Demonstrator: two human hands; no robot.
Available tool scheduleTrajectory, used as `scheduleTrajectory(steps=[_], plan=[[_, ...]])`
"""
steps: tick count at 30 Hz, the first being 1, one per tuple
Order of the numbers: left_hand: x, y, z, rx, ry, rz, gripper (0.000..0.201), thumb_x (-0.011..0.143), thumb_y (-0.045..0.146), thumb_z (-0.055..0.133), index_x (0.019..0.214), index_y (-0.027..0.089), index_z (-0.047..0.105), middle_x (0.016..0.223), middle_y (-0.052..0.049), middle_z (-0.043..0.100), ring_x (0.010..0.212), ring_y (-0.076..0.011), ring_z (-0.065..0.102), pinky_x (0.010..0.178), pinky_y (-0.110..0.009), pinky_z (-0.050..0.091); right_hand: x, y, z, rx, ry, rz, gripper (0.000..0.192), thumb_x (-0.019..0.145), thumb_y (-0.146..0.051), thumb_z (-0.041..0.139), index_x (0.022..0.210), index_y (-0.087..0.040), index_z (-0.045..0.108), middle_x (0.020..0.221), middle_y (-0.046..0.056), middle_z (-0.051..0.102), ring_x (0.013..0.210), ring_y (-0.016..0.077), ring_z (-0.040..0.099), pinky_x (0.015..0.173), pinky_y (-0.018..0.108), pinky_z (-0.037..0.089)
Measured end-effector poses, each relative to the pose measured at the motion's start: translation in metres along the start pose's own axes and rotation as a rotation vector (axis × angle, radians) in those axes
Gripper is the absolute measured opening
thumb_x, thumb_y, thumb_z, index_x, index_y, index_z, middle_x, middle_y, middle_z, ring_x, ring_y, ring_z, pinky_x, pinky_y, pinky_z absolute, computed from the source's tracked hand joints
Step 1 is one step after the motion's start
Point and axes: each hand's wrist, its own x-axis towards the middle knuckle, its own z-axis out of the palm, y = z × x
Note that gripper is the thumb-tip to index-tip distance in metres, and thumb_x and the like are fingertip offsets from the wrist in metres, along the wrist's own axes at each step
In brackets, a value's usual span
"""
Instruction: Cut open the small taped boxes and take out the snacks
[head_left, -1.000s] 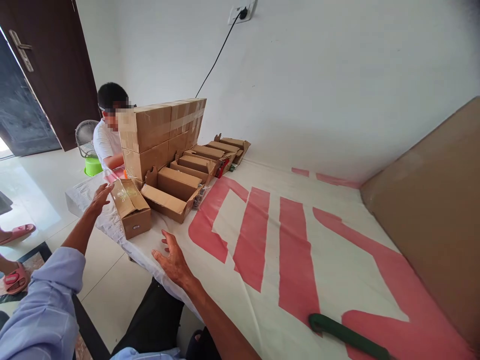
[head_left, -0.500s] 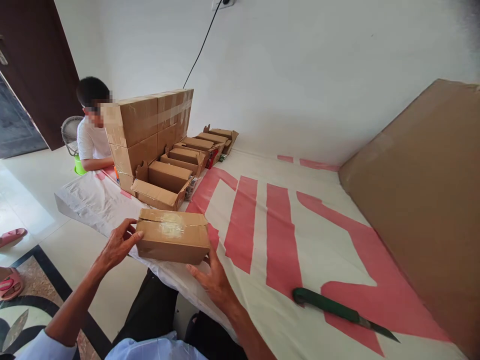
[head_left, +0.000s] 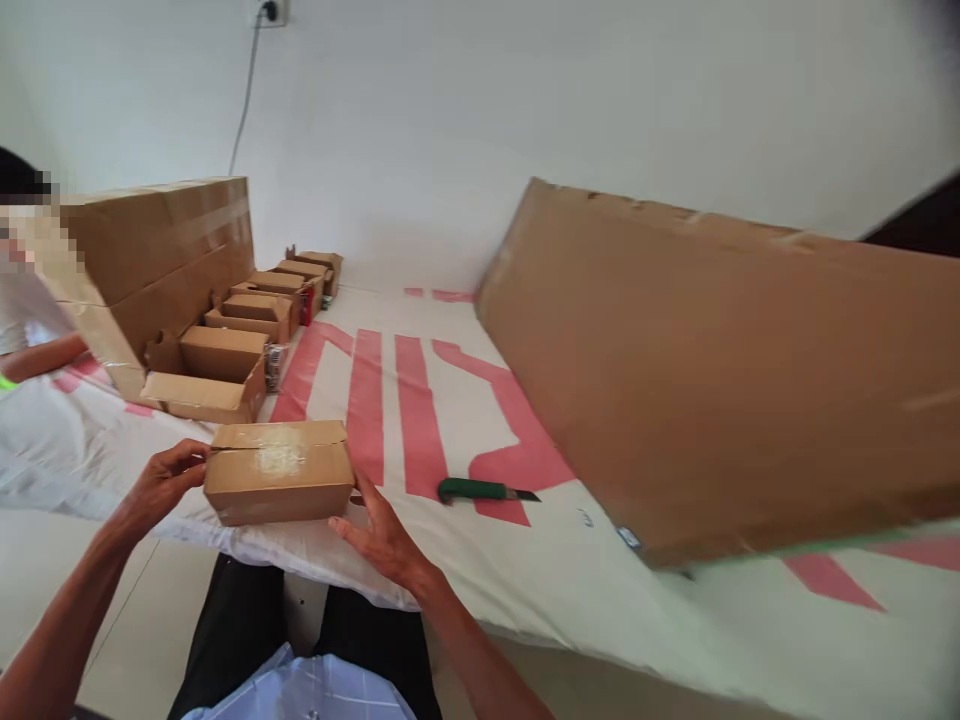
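Note:
A small taped cardboard box (head_left: 279,472) rests near the front edge of the table covered by a white sheet with red markings (head_left: 420,590). My left hand (head_left: 161,480) grips its left end. My right hand (head_left: 382,532) touches its lower right corner with fingers spread. A green-handled knife (head_left: 484,491) lies on the sheet to the right of the box, apart from both hands.
A big flat cardboard carton (head_left: 720,370) leans at the right. A row of open small boxes (head_left: 225,350) and a stack of large sealed cartons (head_left: 150,250) stand at the back left. Another person (head_left: 26,300) sits behind them at the left.
The camera has swung right, bringing the big carton into view. The box stays between my hands at the table's front edge; a second ago it stood further back, by the open boxes.

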Motion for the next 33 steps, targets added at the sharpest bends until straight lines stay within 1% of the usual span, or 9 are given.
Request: scheduleTrajectory(steps=[2, 5, 9, 13, 19, 23, 27, 30, 33], plan=[[0.013, -0.006, -0.004, 0.024, -0.007, 0.048, 0.042, 0.073, 0.064, 0.081, 0.084, 0.023, 0.077, 0.088, -0.006, 0.077, 0.086, -0.0263, 0.072, 0.076, -0.037, 0.061, 0.003, 0.016, -0.03, -0.171, 0.034, -0.04, 0.061, 0.09, -0.031, 0.065, 0.15, -0.03, 0.059, 0.156, 0.008, 0.058, 0.143, 0.0302, 0.054, 0.12, 0.056, 0.044], [0.026, -0.016, -0.006, 0.052, 0.009, 0.095, 0.047, 0.068, 0.067, 0.084, 0.075, 0.022, 0.073, 0.084, -0.006, 0.074, 0.085, -0.0255, 0.072, 0.077, -0.036, 0.061, 0.0, 0.045, -0.095, -0.56, 0.2, -0.04, 0.04, 0.093, -0.027, 0.056, 0.129, -0.025, 0.074, 0.146, 0.012, 0.066, 0.14, 0.0327, 0.055, 0.121, 0.059, 0.04], [0.027, -0.019, -0.002, 0.056, 0.028, 0.111, 0.043, 0.067, 0.062, 0.087, 0.071, 0.021, 0.073, 0.088, -0.006, 0.072, 0.088, -0.024, 0.069, 0.076, -0.033, 0.061, -0.015, 0.074, -0.176, -0.929, 0.21, 0.216, 0.029, 0.08, -0.02, 0.06, 0.104, -0.022, 0.077, 0.122, 0.016, 0.074, 0.127, 0.036, 0.061, 0.109, 0.053, 0.048], [0.017, -0.011, 0.006, -0.019, 0.056, 0.083, 0.036, 0.068, 0.053, 0.088, 0.08, 0.022, 0.078, 0.11, -0.01, 0.073, 0.108, -0.029, 0.068, 0.077, -0.033, 0.063, -0.033, 0.086, -0.205, -0.933, 0.14, 0.273, 0.018, 0.078, -0.027, 0.056, 0.088, -0.025, 0.071, 0.098, 0.012, 0.073, 0.099, 0.0327, 0.069, 0.082, 0.043, 0.054], [0.0, 0.001, 0.018, -0.144, 0.012, 0.068, 0.035, 0.073, 0.044, 0.087, 0.102, 0.025, 0.085, 0.137, -0.012, 0.07, 0.135, -0.0356, 0.06, 0.102, -0.043, 0.059, -0.038, 0.084, -0.196, -0.712, 0.255, 0.334, 0.02, 0.083, -0.049, 0.05, 0.078, -0.03, 0.057, 0.082, 0.009, 0.068, 0.079, 0.0336, 0.066, 0.064, 0.043, 0.049], [-0.007, 0.003, 0.021, -0.191, -0.075, 0.06, 0.041, 0.076, 0.041, 0.086, 0.115, 0.026, 0.084, 0.144, -0.011, 0.067, 0.135, -0.0361, 0.061, 0.099, -0.044, 0.061, -0.019, 0.038, -0.165, -0.346, 0.358, 0.4, 0.032, 0.085, -0.059, 0.05, 0.084, -0.029, 0.058, 0.064, 0.001, 0.057, 0.06, 0.0249, 0.056, 0.057, 0.038, 0.047], [-0.01, 0.0, 0.023, -0.192, -0.102, 0.054, 0.045, 0.075, 0.036, 0.086, 0.12, 0.027, 0.082, 0.148, -0.011, 0.064, 0.142, -0.0383, 0.055, 0.093, -0.042, 0.063, 0.006, -0.031, -0.118, -0.199, 0.157, 0.228, 0.041, 0.089, -0.067, 0.059, 0.091, -0.027, 0.065, 0.064, -0.002, 0.052, 0.059, 0.019, 0.049, 0.055, 0.032, 0.044], [-0.011, -0.003, 0.025, -0.193, -0.108, 0.053, 0.046, 0.076, 0.033, 0.085, 0.122, 0.027, 0.081, 0.15, -0.011, 0.062, 0.143, -0.0377, 0.053, 0.094, -0.041, 0.063, 0.026, -0.071, -0.087, -0.13, -0.022, 0.106, 0.045, 0.091, -0.068, 0.062, 0.096, -0.025, 0.073, 0.082, 0.004, 0.067, 0.076, 0.0219, 0.062, 0.069, 0.034, 0.054], [-0.013, -0.006, 0.028, -0.197, -0.113, 0.057, 0.047, 0.078, 0.029, 0.081, 0.125, 0.026, 0.08, 0.149, -0.01, 0.063, 0.142, -0.0365, 0.054, 0.096, -0.04, 0.062, 0.043, -0.093, -0.069, -0.023, -0.017, -0.02, 0.047, 0.089, -0.07, 0.065, 0.098, -0.025, 0.078, 0.092, 0.005, 0.072, 0.093, 0.0246, 0.068, 0.081, 0.036, 0.058]])
